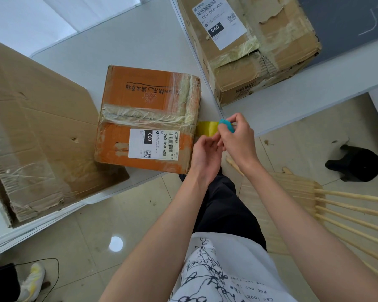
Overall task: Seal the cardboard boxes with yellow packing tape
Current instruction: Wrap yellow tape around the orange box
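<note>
An orange cardboard box [146, 120] with a white shipping label lies on the white table, its top seam covered in old clear tape. A strip of yellow packing tape [207, 128] stretches from the box's right edge toward my hands. My right hand [238, 140] grips a small teal object [226, 124], apparently a cutter, at the strip's far end. My left hand [205, 153] is just below the strip beside the box's right side, fingers curled; whether it pinches the tape is not clear. The tape roll is hidden.
A large brown box [37, 136] with open flaps fills the table's left. Another worn brown box [255, 46] with a label sits on the adjoining table at top right. A wooden chair [327, 205] and a black stool [356, 164] stand on the tiled floor at right.
</note>
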### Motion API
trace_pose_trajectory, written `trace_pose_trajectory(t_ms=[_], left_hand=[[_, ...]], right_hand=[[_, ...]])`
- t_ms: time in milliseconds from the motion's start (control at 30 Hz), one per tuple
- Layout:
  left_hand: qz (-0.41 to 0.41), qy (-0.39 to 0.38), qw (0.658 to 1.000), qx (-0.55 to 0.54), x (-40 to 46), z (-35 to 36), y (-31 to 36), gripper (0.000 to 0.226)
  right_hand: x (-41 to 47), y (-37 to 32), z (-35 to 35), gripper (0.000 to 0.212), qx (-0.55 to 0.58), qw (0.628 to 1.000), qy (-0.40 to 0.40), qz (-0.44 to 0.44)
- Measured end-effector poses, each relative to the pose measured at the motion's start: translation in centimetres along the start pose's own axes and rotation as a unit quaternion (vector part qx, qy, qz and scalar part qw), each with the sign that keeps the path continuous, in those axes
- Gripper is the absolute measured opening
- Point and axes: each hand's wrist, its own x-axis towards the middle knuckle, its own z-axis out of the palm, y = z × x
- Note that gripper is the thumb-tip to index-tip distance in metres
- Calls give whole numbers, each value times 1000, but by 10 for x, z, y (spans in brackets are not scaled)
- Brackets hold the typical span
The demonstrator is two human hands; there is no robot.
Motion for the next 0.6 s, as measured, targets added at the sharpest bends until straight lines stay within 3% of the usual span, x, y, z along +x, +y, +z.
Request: trace_pose_trajectory(t_ms=[100,233,433,600], left_hand=[[14,-24,1000,13,1,-1,-1,19],[27,-34,999,26,6,1,-5,26],[48,13,999,4,14,2,-7,41],[45,34,998,6,17,4,-7,43]], right_hand=[[10,-7,-1,20,-22,998,-15,-60],[31,-14,5,25,-145,976,-94,-133],[62,-25,9,32,-265,944,-167,-109],[74,-35,7,23,-263,935,-218,-96]])
